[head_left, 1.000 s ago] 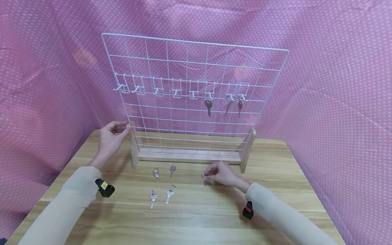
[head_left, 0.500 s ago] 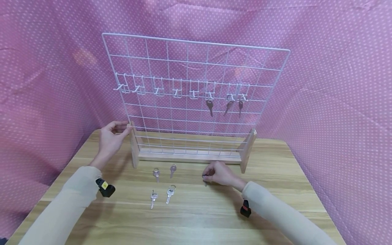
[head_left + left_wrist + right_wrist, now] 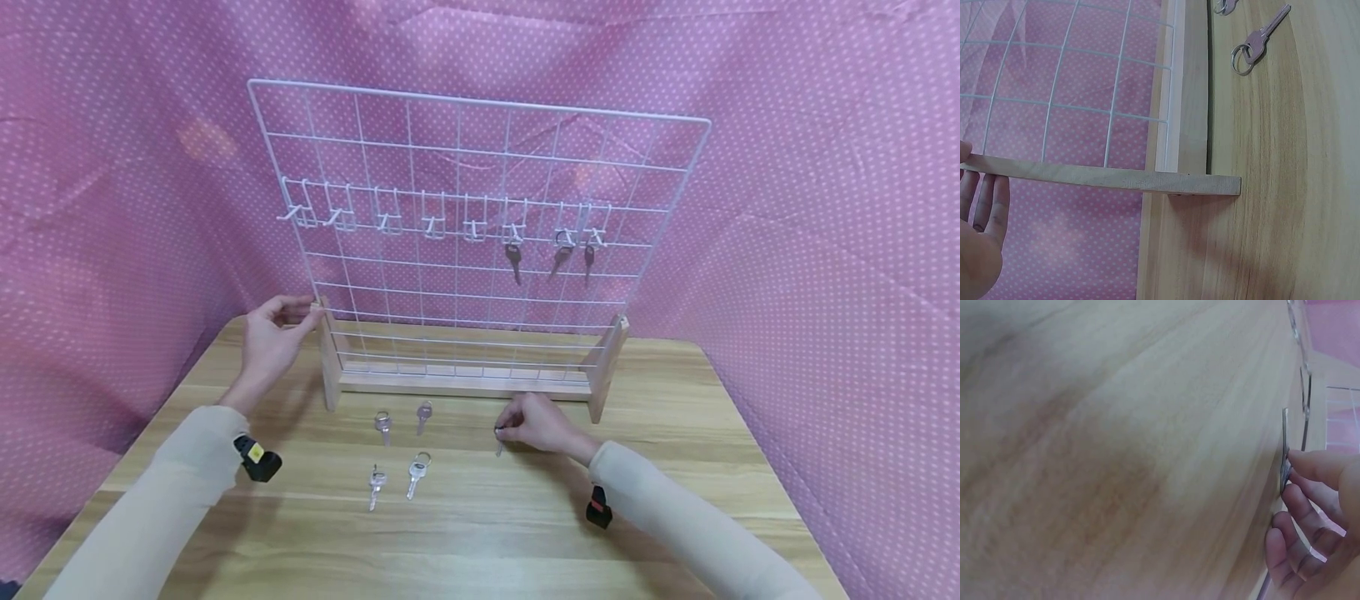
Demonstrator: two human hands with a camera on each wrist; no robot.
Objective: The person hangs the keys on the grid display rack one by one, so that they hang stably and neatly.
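Note:
A white wire grid rack (image 3: pixel 480 105) stands in a wooden base. My left hand (image 3: pixel 272 346) grips the upper end of the base's left wooden upright (image 3: pixel 1116 178), thumb on one side and fingers on the other. In front of the base, my right hand (image 3: pixel 542 423) pinches a key (image 3: pixel 1284 450) by its head end between thumb and fingers; the blade points away from the fingers, close to the tabletop. Several keys with rings lie left of it, including one key (image 3: pixel 417 475) near the middle and another key (image 3: pixel 1259 47) by the base.
White hooks (image 3: pixel 433 227) line the grid. Keys hang from the right-hand hooks, one of them a dark key (image 3: pixel 513 260). The wooden base bar (image 3: pixel 465 386) crosses behind the loose keys. Pink dotted cloth (image 3: pixel 825 250) surrounds the wooden table (image 3: pixel 480 533).
My right hand has stayed nearly in place with the key, its wrist shifting slightly left and the key turning a little. The left hand has not moved.

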